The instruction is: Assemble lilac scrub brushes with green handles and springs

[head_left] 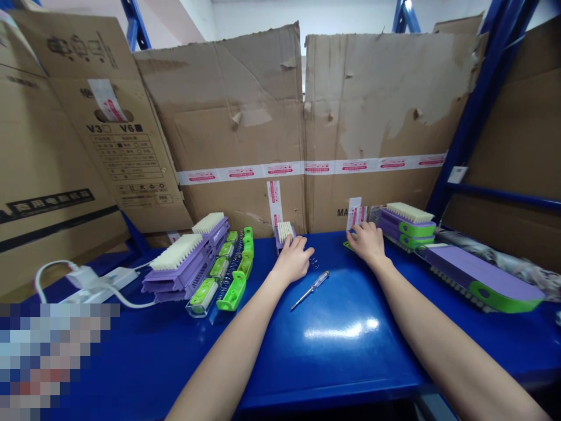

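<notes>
My left hand (293, 257) rests at the near end of a small purple brush block (284, 231) with cream bristles, fingers apart and loosely bent. A small coil spring (314, 262) lies just right of that hand. My right hand (369, 241) has its fingers bent over a flat green piece (347, 245), mostly hidden under it. Between my forearms lies a screwdriver (312, 289) with a clear handle, its tip toward me.
Purple brush blocks (179, 263), green-topped clear parts (204, 295), springs (231, 263) and green end pieces (233, 292) are lined up at left. A white power strip (103, 283) lies beyond them. Purple-green brushes (409, 225) are at right. Cardboard (245, 134) walls the blue table (333, 374).
</notes>
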Tool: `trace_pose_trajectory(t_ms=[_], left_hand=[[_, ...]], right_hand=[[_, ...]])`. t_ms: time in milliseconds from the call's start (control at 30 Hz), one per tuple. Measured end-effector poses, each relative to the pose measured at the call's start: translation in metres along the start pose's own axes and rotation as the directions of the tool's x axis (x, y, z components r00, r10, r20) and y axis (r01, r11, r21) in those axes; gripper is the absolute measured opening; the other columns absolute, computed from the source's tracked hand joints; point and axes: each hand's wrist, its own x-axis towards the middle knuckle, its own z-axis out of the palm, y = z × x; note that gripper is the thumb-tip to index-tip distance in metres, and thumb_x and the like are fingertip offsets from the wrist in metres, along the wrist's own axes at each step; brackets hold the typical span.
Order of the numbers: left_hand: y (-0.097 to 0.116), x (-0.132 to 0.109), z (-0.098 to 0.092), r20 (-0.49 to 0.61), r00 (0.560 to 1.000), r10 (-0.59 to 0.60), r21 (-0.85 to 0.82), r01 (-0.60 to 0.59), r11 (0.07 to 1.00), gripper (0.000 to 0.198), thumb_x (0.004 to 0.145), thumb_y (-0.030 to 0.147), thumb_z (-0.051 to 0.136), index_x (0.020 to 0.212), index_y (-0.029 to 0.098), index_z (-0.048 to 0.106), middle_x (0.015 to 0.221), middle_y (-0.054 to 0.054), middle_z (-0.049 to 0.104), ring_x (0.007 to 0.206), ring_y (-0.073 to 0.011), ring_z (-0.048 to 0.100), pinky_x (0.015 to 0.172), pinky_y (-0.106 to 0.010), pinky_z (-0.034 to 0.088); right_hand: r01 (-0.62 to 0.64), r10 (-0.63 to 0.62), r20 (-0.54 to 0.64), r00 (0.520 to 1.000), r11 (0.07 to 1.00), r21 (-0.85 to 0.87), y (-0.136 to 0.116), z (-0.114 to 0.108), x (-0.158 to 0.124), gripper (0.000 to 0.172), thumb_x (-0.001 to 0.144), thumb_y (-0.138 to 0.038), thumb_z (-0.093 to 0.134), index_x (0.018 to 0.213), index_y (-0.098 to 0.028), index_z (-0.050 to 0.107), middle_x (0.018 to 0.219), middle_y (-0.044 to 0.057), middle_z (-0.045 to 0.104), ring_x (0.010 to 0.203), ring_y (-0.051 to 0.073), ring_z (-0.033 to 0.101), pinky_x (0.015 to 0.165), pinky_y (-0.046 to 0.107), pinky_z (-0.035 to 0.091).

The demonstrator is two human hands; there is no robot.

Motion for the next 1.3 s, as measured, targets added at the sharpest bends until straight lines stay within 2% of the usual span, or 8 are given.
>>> trace_pose_trajectory(t_ms=[133,233,467,633,967,1100,1200,1300], left_hand=[[0.0,0.0,0.0,-0.015,1.0,0.0,0.0,0.0,1.0,0.028,0.081,0.018,0.05,0.106,0.019,0.062,0.117,-0.015,0.054,0.115,-0.0277,0.047,0.105,-0.051,0.027],[0.0,0.0,-0.001,-0.015,1.0,-0.002,-0.015,0.001,1.0,0.025,0.082,0.022,0.05,0.104,0.019,0.062,0.117,-0.014,0.054,0.115,-0.0278,0.046,0.104,-0.053,0.028],[0.0,0.001,-0.003,-0.007,0.999,0.036,-0.017,-0.036,0.999,0.022,0.085,0.027,0.048,0.101,0.018,0.06,0.113,-0.012,0.056,0.113,-0.0263,0.047,0.105,-0.051,0.025],[0.0,0.0,-0.004,0.039,0.998,-0.041,-0.012,0.042,0.999,0.027,0.086,0.029,0.045,0.107,0.017,0.057,0.095,-0.01,0.063,0.1,-0.0248,0.054,0.105,-0.052,0.023],[-0.01,-0.004,0.002,0.082,0.977,-0.196,0.068,0.191,0.979,0.034,0.084,0.024,0.043,0.114,0.019,0.058,0.091,-0.012,0.067,0.094,-0.0284,0.057,0.102,-0.062,0.017],[-0.01,-0.003,-0.002,0.11,0.978,-0.176,-0.003,0.178,0.984,0.032,0.085,0.022,0.041,0.111,0.018,0.059,0.089,-0.01,0.068,0.092,-0.026,0.059,0.105,-0.059,0.014],[-0.005,-0.002,-0.006,0.12,0.981,-0.151,-0.112,0.165,0.98,0.032,0.09,0.03,0.035,0.106,0.018,0.06,0.095,-0.009,0.068,0.097,-0.0251,0.059,0.107,-0.056,0.012],[0.0,-0.001,-0.009,0.117,0.983,-0.144,-0.203,0.165,0.965,0.044,0.09,0.049,0.035,0.108,0.017,0.059,0.102,-0.011,0.067,0.101,-0.0272,0.058,0.107,-0.055,0.012]], right_hand=[[0.095,-0.091,0.193,0.977,0.995,-0.01,-0.009,-0.007,0.001,0.03,0.088,-0.031,0.041,0.104,-0.017,0.062,0.1,0.013,0.064,0.096,0.025,0.055,0.073,0.032,0.038],[0.111,-0.089,0.278,0.956,0.992,-0.063,-0.012,-0.007,0.001,0.028,0.086,-0.026,0.044,0.105,-0.017,0.062,0.104,0.014,0.064,0.103,0.027,0.054,0.075,0.033,0.039],[0.1,-0.057,0.367,0.929,0.99,-0.1,-0.015,-0.006,0.002,0.032,0.085,-0.022,0.042,0.107,-0.016,0.063,0.108,0.016,0.064,0.107,0.03,0.053,0.081,0.039,0.039],[0.104,-0.076,0.333,0.94,0.992,-0.069,-0.018,-0.006,0.001,0.034,0.084,-0.019,0.043,0.113,-0.016,0.061,0.109,0.017,0.062,0.103,0.029,0.057,0.08,0.038,0.042],[0.057,-0.117,0.302,0.946,0.978,0.199,-0.033,-0.005,-0.005,0.036,0.084,-0.022,0.044,0.115,-0.022,0.061,0.107,0.009,0.068,0.096,0.023,0.063,0.074,0.029,0.045],[-0.02,-0.157,0.314,0.936,0.869,0.494,-0.049,-0.004,-0.008,0.03,0.081,-0.021,0.05,0.107,-0.019,0.065,0.087,0.005,0.071,0.07,0.016,0.064,0.067,0.024,0.046],[-0.122,-0.18,0.38,0.907,0.752,0.648,-0.058,-0.004,-0.009,0.031,0.081,-0.022,0.051,0.109,-0.016,0.063,0.073,0.003,0.069,0.048,0.011,0.057,0.057,0.023,0.045],[-0.103,-0.183,0.362,0.914,0.759,0.644,-0.059,-0.005,-0.009,0.031,0.082,-0.026,0.051,0.108,-0.016,0.064,0.076,0.005,0.069,0.056,0.014,0.061,0.063,0.024,0.046]])
